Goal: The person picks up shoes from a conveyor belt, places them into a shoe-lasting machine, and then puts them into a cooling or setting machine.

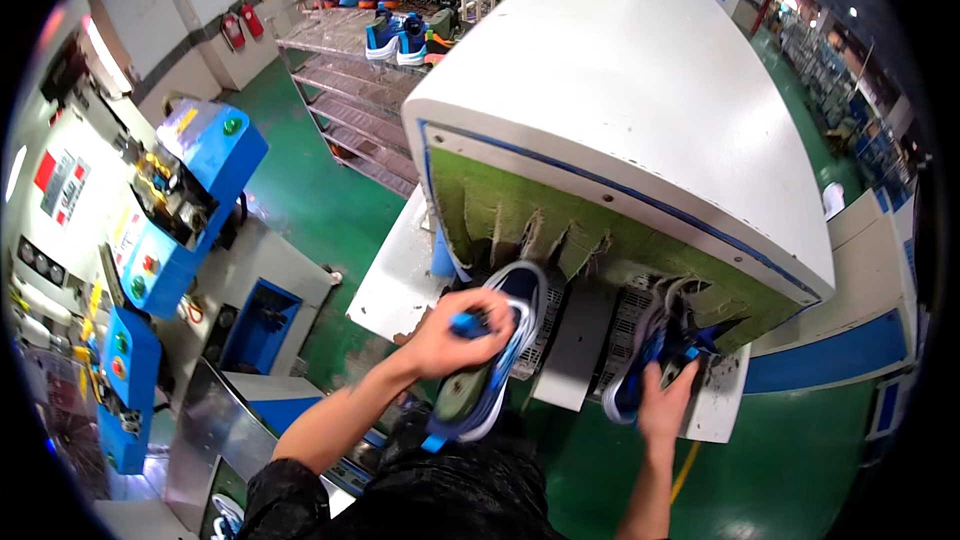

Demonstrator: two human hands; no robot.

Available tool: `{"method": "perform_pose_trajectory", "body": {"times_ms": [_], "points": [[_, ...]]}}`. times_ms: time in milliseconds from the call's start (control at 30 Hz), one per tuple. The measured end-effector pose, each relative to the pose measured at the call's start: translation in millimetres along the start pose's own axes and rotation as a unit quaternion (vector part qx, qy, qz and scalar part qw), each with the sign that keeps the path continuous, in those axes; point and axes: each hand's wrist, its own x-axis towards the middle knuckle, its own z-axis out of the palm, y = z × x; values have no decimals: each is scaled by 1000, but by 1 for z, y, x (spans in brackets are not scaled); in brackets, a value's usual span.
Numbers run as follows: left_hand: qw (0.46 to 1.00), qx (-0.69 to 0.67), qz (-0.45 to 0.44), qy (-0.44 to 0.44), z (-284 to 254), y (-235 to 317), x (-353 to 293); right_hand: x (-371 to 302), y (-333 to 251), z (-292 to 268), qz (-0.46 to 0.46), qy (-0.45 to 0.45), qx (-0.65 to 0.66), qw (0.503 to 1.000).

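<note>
My left hand [465, 335] is closed on a navy sneaker [525, 290] with a white sole edge and a blue heel tab. A bright blue and black piece shows between its fingers; whether it belongs to the shoe I cannot tell. The shoe's toe points at the left part of a machine opening. My right hand [668, 400] is closed around the heel end of a second blue sneaker [627, 380] with a pale sole. Its toe end is by the green, slit curtain [560, 215] over the opening, partly in shadow.
The large white machine hood [620, 90] stands in front of me, with slotted conveyor tracks at its mouth. Beyond it at left is a metal rack [350, 85] with several colourful shoes. Blue control boxes [150, 265] stand at left; another sneaker [228, 515] lies low at left.
</note>
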Motion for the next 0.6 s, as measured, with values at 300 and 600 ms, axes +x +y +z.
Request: {"method": "perform_pose_trajectory", "body": {"times_ms": [300, 600], "points": [[918, 302, 141, 216, 10, 8, -51, -68, -112, 83, -258, 78, 303, 914], [272, 342, -129, 890, 73, -135, -525, -298, -260, 225, -364, -727, 104, 573]]}}
